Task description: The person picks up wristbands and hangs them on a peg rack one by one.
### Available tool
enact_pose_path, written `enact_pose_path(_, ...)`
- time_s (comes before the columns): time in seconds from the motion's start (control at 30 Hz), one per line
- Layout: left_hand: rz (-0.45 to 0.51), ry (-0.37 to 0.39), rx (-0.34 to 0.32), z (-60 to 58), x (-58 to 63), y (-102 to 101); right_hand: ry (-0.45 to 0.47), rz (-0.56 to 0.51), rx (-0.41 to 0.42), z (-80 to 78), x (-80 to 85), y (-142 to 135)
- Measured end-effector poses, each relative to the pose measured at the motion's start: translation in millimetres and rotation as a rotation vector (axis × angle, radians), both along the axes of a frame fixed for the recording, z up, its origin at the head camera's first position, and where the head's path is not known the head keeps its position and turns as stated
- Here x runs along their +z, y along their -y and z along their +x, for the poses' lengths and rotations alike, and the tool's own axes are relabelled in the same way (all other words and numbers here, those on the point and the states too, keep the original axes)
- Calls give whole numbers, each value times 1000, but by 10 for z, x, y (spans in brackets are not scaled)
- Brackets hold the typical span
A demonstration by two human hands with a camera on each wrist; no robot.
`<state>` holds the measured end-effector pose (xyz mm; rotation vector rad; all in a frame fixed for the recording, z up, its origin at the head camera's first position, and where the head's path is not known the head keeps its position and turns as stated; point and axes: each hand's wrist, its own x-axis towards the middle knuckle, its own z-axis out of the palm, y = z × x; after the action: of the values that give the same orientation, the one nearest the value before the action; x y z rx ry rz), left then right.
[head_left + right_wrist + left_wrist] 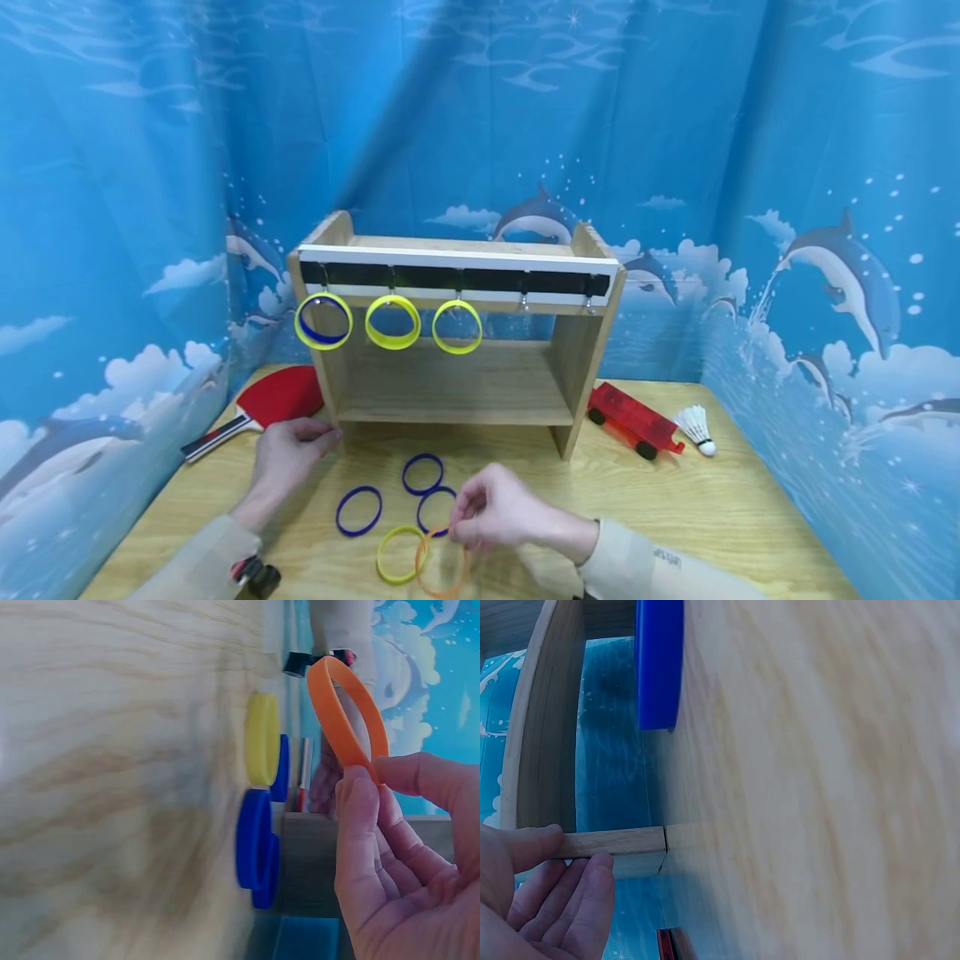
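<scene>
In the head view, my right hand [498,508] pinches an orange silicone wristband [335,712] between thumb and fingertips, low over the table. Beneath and beside it are a yellow wristband [381,562] and three blue wristbands, one of which [339,515] lies further left. My left hand [288,454] grips the lower left side panel of a wooden rack [615,841], thumb on one face and fingers on the other. From the rack's hooks hang a yellow wristband with a blue one inside it [324,339], then yellow wristbands on the second hook [393,342] and the third [457,350].
Two further hooks [525,302] are on the right of the black strip. A red table tennis paddle [281,398] lies left of the rack. Right of it are a red toy cart [633,417] and a shuttlecock [695,427]. Dolphin-printed curtains surround the table [660,517].
</scene>
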<state>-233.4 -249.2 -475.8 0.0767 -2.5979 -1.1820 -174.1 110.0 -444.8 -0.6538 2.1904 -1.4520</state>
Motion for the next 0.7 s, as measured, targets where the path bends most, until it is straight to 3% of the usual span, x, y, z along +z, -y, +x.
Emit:
enact_pose_path(0.23, 3, 14, -1, -6, -2, 1, -45, -52, 8, -38, 167, -28)
enact_pose_path(0.47, 13, 45, -18, -7, 13, 0, -76, -57, -34, -108, 282, -62)
enact_pose_path(0.7, 11, 28, 3, -5, 20, -8, -106, -86, -74, -178, 424, -127)
